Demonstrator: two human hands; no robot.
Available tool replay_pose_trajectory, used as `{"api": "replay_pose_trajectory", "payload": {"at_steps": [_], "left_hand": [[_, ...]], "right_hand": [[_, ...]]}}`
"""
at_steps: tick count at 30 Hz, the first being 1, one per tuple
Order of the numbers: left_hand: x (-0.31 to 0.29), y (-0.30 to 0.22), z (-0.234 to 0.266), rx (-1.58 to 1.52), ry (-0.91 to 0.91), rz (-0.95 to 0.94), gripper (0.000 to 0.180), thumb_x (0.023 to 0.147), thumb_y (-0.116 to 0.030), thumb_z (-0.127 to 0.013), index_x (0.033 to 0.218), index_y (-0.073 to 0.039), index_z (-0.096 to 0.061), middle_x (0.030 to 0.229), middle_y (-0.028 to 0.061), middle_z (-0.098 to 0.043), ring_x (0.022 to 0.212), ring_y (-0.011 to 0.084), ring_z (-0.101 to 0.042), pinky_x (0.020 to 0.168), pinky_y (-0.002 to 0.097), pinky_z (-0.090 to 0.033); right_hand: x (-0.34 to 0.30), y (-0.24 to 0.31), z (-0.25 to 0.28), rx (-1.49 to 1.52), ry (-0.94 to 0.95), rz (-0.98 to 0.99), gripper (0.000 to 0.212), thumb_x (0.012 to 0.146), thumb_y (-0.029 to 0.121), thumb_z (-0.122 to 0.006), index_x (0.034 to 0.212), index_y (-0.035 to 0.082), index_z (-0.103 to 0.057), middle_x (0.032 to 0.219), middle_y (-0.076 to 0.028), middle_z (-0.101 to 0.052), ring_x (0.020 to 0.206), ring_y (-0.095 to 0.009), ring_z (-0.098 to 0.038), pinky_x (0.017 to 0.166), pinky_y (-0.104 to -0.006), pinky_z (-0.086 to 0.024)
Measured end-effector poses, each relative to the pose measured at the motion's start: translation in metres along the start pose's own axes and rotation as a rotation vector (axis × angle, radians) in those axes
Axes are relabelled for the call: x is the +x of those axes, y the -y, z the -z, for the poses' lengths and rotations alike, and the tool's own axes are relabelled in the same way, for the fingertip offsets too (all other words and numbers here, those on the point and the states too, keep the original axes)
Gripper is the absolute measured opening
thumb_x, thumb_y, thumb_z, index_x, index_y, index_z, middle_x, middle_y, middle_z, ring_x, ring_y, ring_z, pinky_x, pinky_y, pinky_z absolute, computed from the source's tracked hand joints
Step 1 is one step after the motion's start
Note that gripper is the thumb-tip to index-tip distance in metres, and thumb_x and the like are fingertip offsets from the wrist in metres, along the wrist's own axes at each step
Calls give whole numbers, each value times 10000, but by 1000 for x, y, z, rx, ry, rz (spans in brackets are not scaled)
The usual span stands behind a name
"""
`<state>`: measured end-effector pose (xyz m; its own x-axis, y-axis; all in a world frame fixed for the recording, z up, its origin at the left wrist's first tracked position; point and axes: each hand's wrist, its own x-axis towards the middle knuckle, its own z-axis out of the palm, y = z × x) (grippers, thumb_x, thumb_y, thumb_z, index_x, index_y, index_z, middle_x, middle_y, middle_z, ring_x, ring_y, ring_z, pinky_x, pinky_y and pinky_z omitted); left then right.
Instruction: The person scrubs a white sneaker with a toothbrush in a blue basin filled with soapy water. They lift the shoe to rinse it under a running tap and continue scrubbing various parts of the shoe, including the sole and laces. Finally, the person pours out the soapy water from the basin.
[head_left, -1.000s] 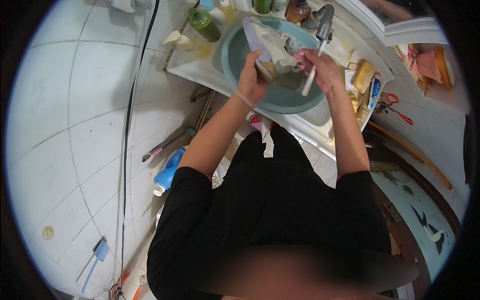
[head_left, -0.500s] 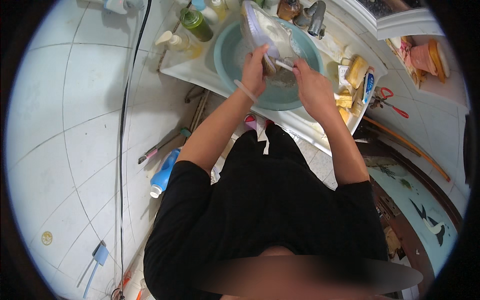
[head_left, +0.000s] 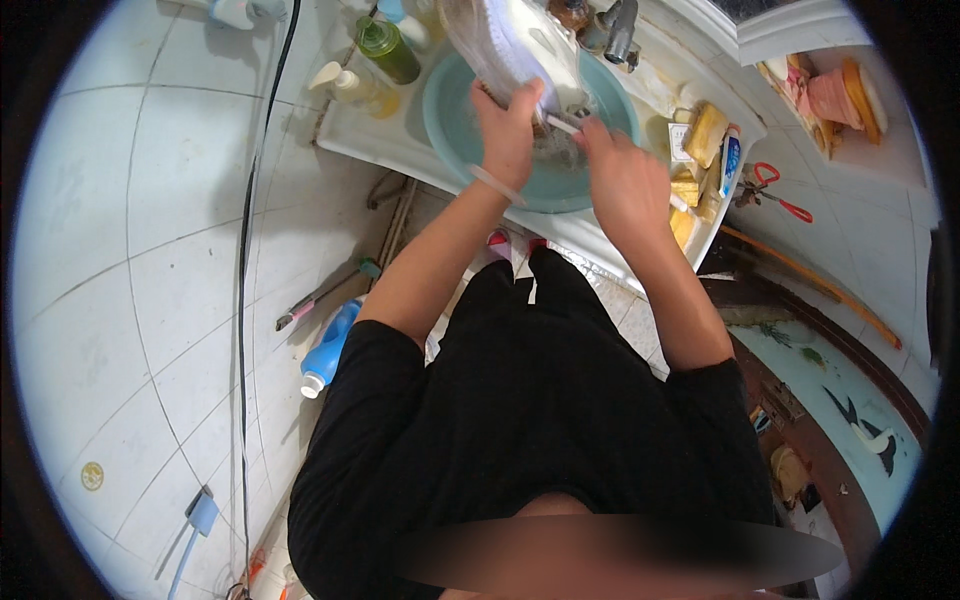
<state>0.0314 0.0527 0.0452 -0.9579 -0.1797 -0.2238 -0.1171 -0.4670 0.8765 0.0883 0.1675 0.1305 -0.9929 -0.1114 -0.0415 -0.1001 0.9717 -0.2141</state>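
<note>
- From here I see a tiled wall [head_left: 190, 170] flanking the white counter [head_left: 350, 137].
- On it, a teal basin [head_left: 440, 130].
- Over the basin, a pale shoe [head_left: 512, 50], tilted; I judge it light, soft above, stiffer in the sole, slippery if wet. My left grip [head_left: 511, 135] wraps its lower end, a sound hold.
- My right grip [head_left: 622, 178] pinches a slim white brush [head_left: 563, 124] at that end; a second ago its handle pointed downward.

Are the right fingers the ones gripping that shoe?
No, the left fingers grip the shoe, while the right fingers hold a thin white handle.
</note>
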Motion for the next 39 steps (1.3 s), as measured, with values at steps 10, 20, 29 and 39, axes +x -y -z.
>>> {"api": "replay_pose_trajectory", "payload": {"at_steps": [10,20,29,39], "left_hand": [[-8,-4,2,43,19,-31,673,764,-233,-655,1233,67,-278,1122,135,-469,1004,195,-464,885,306,-377],[-5,-11,1,82,43,-234,591,790,-193,-635,1210,52,-298,1096,120,-474,967,179,-466,871,301,-383],[-14,-18,-2,-62,54,-18,491,835,-288,-580,1155,46,-417,1095,95,-511,964,177,-504,842,298,-415],[-8,-9,6,-355,233,171,371,874,-323,-520,1072,-9,-531,1014,61,-592,936,179,-572,839,327,-442]], "right_hand": [[-10,4,8,14,14,14,146,874,150,-474,948,61,-563,756,-160,-623,662,-341,-632,585,-438,-495],[-15,7,17,63,-19,35,156,855,129,-465,956,65,-566,774,-170,-628,678,-352,-629,596,-448,-493],[-20,-13,-2,237,17,-89,169,881,174,-461,961,80,-577,774,-168,-637,707,-354,-622,627,-453,-482],[2,-8,1,486,-105,-122,276,938,301,-456,867,58,-563,654,-183,-599,647,-401,-587,586,-475,-463]]}}
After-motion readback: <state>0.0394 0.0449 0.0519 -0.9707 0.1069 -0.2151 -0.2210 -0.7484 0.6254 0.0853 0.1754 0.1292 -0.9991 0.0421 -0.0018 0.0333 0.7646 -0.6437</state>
